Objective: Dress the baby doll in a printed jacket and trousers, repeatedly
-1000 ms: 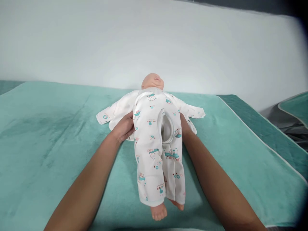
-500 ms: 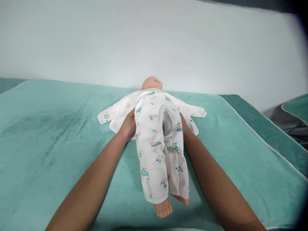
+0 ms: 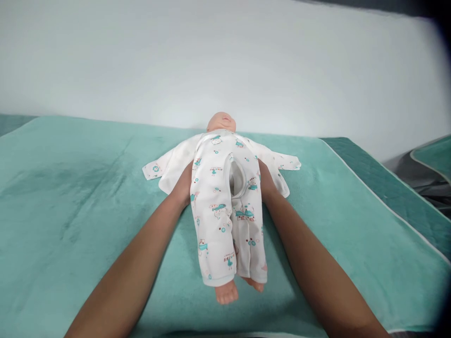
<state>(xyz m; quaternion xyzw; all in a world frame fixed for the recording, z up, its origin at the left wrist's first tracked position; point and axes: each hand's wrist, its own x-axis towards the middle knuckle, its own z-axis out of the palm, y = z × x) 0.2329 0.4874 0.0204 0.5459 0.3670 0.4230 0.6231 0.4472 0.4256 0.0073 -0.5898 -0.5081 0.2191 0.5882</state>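
Observation:
A baby doll (image 3: pixel 223 121) lies face up with its feet toward me. It wears white open-crotch trousers (image 3: pixel 214 225) with a teal and brown cartoon print, pulled high up to its chest. Beneath and beside it, a white top (image 3: pixel 172 169) is spread with both sleeves out to the sides. My left hand (image 3: pixel 185 186) grips the doll's side at the waist, its fingers hidden behind the trousers. On the opposite side, my right hand (image 3: pixel 267 181) holds the doll likewise, with its fingers tucked out of sight. Two bare feet (image 3: pixel 226 293) show below the trouser cuffs.
A teal padded mat (image 3: pixel 88 225) covers the surface under the doll. Behind it rises a plain white wall (image 3: pixel 218 56). At the right, past the mat's white-piped edge, is a dark teal cover (image 3: pixel 384 188), with grey and teal fabric (image 3: pixel 419 173) beyond.
The doll's trousers and feet have shifted left and slightly away from me, so the legs lie straighter. Its head has turned a little. Both hands remain at its sides.

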